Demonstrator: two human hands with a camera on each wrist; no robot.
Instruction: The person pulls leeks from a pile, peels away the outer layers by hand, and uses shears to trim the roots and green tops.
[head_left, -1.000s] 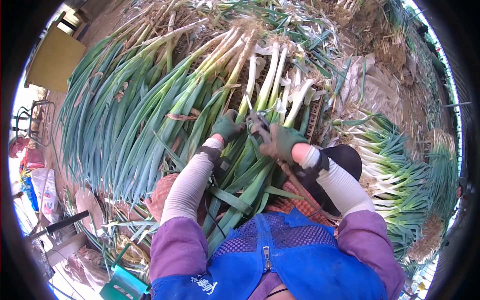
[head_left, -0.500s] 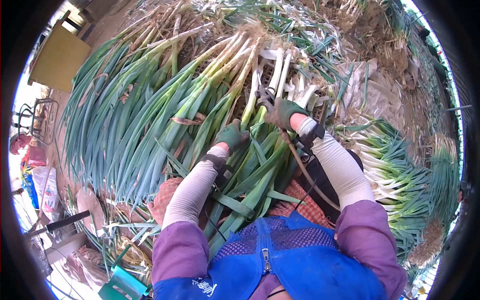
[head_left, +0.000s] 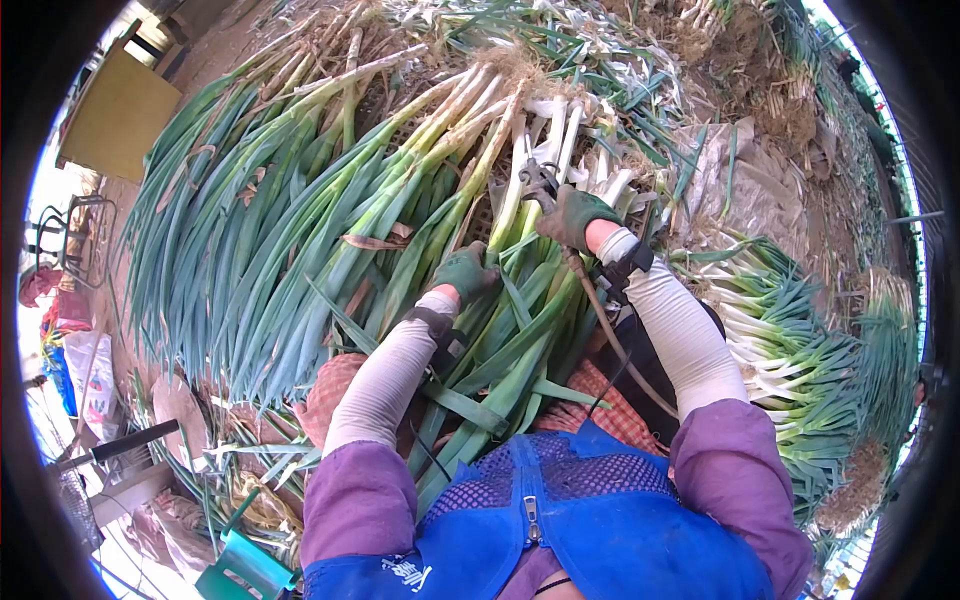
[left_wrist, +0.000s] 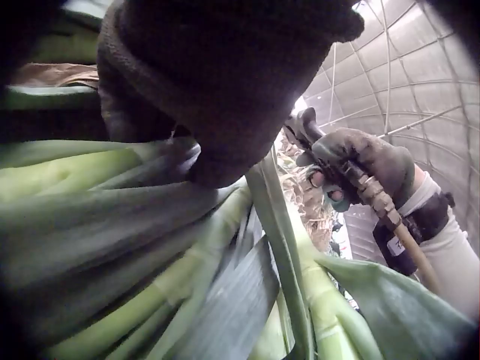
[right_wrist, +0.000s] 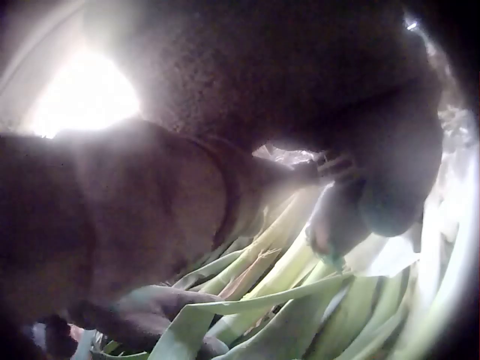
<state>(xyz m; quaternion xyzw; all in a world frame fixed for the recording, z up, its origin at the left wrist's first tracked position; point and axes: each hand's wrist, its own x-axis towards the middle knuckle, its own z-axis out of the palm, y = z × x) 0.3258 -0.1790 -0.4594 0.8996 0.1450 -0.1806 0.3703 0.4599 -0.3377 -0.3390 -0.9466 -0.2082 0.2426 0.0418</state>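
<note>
My left hand [head_left: 465,272], in a green work glove, grips a leek [head_left: 506,215] by the leafy part below its pale shank. The left wrist view has the dark glove [left_wrist: 225,82] over the leaves, with its thumb pressed down on them. My gloved right hand [head_left: 578,217] holds an air blow gun [head_left: 540,180] close over the shank of that leek. A tan hose [head_left: 610,325] runs from the gun's brass fitting [left_wrist: 375,196] down past the right forearm. Peeled white leeks [head_left: 568,140] lie just beyond the gun. The right wrist view is dark and hazy around the glove.
Unpeeled leeks [head_left: 250,240] with brown outer skins spread across the left. Cleaned leeks [head_left: 790,350] are stacked at the right. Stripped skins [head_left: 640,75] litter the far side, beside a crumpled sheet [head_left: 745,180]. A green plastic stool [head_left: 250,565] stands at the lower left.
My right hand has moved away from my body with the blow gun, up along the leek, then slightly right. My left hand has shifted slightly toward my body, and the two hands are farther apart.
</note>
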